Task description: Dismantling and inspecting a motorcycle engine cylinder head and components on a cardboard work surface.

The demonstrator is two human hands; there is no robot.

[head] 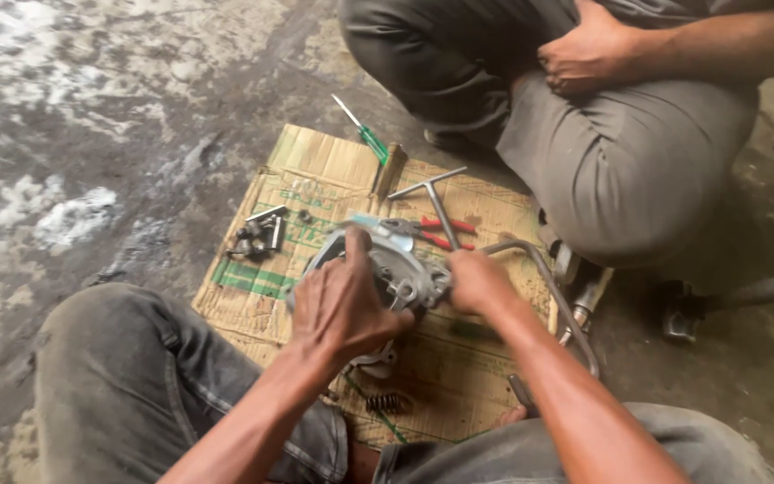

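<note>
The left hand clamps the round metal engine cover on the cardboard sheet. The right hand pinches its right edge, fingers curled shut; steady downward pressure would stop it rocking.

The person wears faded dark grey jeans; the forearms are bare of sleeves.
</note>
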